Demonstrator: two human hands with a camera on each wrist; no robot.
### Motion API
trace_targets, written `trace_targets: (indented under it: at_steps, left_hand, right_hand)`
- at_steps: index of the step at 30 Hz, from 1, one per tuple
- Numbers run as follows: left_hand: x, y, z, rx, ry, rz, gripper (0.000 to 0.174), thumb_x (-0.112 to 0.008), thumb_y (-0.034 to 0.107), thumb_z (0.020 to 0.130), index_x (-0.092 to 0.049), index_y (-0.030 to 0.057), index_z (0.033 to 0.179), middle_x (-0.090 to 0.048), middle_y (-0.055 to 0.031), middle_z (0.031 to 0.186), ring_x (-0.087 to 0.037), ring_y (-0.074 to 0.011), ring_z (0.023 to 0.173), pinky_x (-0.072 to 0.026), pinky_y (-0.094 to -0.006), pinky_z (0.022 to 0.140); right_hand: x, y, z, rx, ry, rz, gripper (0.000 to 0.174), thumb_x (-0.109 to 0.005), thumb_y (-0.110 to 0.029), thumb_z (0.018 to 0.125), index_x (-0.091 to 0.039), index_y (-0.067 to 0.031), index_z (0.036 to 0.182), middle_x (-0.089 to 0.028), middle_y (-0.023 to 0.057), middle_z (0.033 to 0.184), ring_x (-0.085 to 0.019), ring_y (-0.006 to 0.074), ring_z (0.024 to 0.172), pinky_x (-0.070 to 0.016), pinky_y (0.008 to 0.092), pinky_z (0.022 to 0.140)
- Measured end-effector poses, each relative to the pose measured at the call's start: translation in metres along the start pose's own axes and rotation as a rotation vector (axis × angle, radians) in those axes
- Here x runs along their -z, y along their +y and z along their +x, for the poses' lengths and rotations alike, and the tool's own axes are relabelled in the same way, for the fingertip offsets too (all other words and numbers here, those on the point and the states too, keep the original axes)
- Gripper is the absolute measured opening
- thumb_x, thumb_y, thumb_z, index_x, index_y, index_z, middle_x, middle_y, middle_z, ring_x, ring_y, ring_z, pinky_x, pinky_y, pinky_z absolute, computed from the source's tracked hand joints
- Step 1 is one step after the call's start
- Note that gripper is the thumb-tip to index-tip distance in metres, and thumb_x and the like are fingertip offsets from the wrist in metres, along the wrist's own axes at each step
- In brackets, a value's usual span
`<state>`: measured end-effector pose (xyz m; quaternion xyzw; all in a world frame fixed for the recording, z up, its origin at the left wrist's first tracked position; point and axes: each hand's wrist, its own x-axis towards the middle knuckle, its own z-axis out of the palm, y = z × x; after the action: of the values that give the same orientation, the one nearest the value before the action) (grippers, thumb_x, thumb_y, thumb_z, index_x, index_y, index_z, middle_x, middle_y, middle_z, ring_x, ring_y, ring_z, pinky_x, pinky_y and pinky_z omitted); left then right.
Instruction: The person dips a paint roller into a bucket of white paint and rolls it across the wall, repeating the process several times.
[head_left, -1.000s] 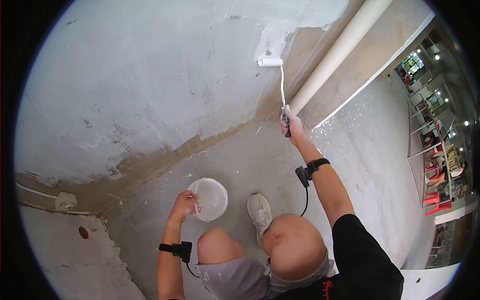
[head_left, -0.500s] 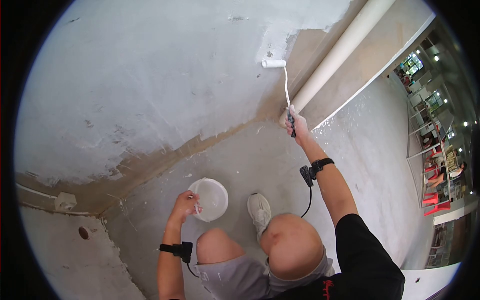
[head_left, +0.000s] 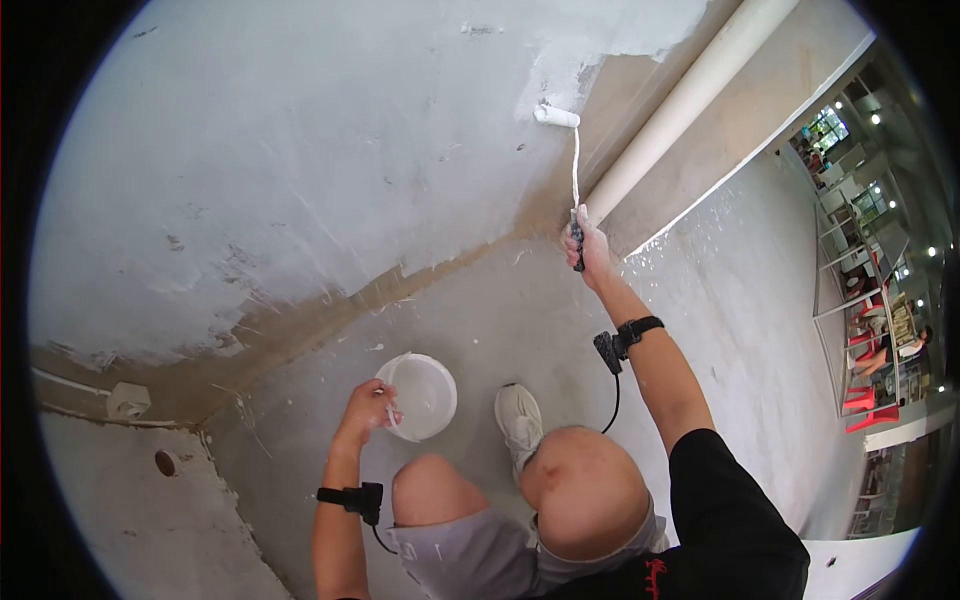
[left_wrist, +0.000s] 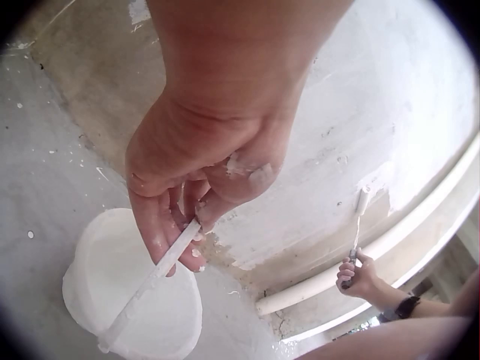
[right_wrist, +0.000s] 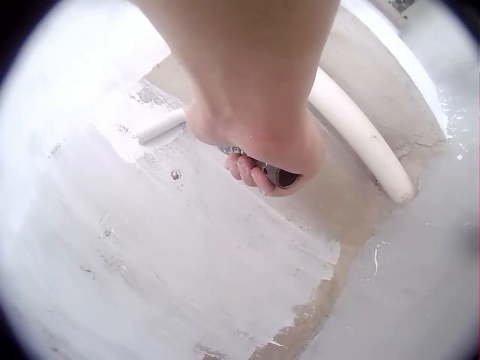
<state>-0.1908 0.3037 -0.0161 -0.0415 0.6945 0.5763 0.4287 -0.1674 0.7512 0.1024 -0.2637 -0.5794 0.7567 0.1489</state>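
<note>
My right hand (head_left: 592, 252) grips the dark handle of a small paint roller (head_left: 557, 116). The roller's white sleeve lies at the wall, beside the boundary between white coating and bare brownish surface. In the right wrist view, curled fingers (right_wrist: 251, 172) wrap the handle, and part of the sleeve shows past the wrist. Low on the left, my left hand (head_left: 370, 408) holds the bail handle (left_wrist: 146, 289) of a white bucket (head_left: 445, 385). White smears mark the left thumb's base and fingertips. The bucket's inside looks white.
A thick pale pipe (head_left: 690, 105) runs along the wall corner right of the roller. A white socket box (head_left: 128, 401) sits low on the left wall. My shoe (head_left: 519, 425) is on the grey floor near the bucket. Red chairs (head_left: 872, 418) and people are far right.
The roller has shifted slightly right along the wall, then a little upward, its sleeve now tilting more. My left hand and the bucket stay nearly in place.
</note>
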Motion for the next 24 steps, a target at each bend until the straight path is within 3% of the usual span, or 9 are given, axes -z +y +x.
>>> trace_targets:
  at_steps: [2,5,12,15,18,24]
  left_hand:
    - [-0.001,0.0,-0.001,0.008,0.002,0.01,0.016,-0.059,0.015,0.092,-0.058,-0.001,0.094,-0.057,-0.0079,0.074,-0.062,-0.0197,0.057,-0.0547,-0.0306,0.051]
    - [0.0,-0.002,0.0,-0.01,-0.007,-0.009,0.016,-0.058,0.015,0.092,-0.058,-0.0009,0.094,-0.057,-0.0079,0.074,-0.062,-0.0192,0.057,-0.0551,-0.0307,0.051]
    - [0.0,-0.003,0.004,-0.008,-0.016,0.014,0.017,-0.058,0.016,0.093,-0.058,-0.0007,0.096,-0.058,-0.0084,0.077,-0.064,-0.0209,0.06,-0.0572,-0.0325,0.055]
    - [0.002,-0.005,0.006,-0.006,-0.021,0.019,0.017,-0.058,0.017,0.093,-0.057,0.0004,0.098,-0.058,-0.0079,0.077,-0.065,-0.0219,0.06,-0.0583,-0.0333,0.057]
    - [0.0,0.0,0.003,0.001,-0.013,0.013,0.017,-0.058,0.015,0.093,-0.058,-0.0006,0.097,-0.058,-0.0083,0.077,-0.064,-0.0207,0.06,-0.0576,-0.0325,0.055]
    - [0.003,0.002,-0.001,0.012,-0.021,0.025,0.016,-0.059,0.018,0.093,-0.059,0.0019,0.097,-0.059,-0.0073,0.077,-0.066,-0.0201,0.062,-0.0584,-0.0319,0.057]
  right_hand:
    - [0.0,-0.004,-0.003,0.013,0.122,-0.052,0.049,-0.052,-0.055,0.093,-0.049,-0.0112,0.072,-0.039,-0.0032,0.054,-0.033,0.0087,0.04,-0.0281,0.0244,0.039]
    - [-0.004,-0.023,-0.006,0.082,0.153,-0.098,0.049,-0.051,-0.059,0.092,-0.046,-0.0134,0.073,-0.037,-0.0048,0.055,-0.032,0.0065,0.043,-0.0254,0.0226,0.041]
    - [-0.023,-0.089,-0.001,0.295,0.126,-0.058,0.05,-0.049,-0.058,0.093,-0.046,-0.0121,0.073,-0.035,-0.0054,0.055,-0.029,0.0059,0.042,-0.0228,0.0219,0.04]
    - [-0.035,-0.106,0.006,0.283,0.071,-0.035,0.052,-0.047,-0.059,0.094,-0.046,-0.0119,0.073,-0.034,-0.0049,0.055,-0.028,0.0066,0.042,-0.0235,0.0222,0.04]
    - [-0.034,-0.094,0.025,0.271,0.083,-0.007,0.053,-0.05,-0.059,0.092,-0.048,-0.0104,0.071,-0.037,-0.0027,0.054,-0.032,0.0085,0.041,-0.0267,0.025,0.039]
    - [-0.019,-0.017,0.034,0.208,0.033,-0.076,0.056,-0.044,-0.065,0.091,-0.043,-0.0128,0.073,-0.034,-0.0036,0.055,-0.031,0.0087,0.042,-0.0275,0.0251,0.04]
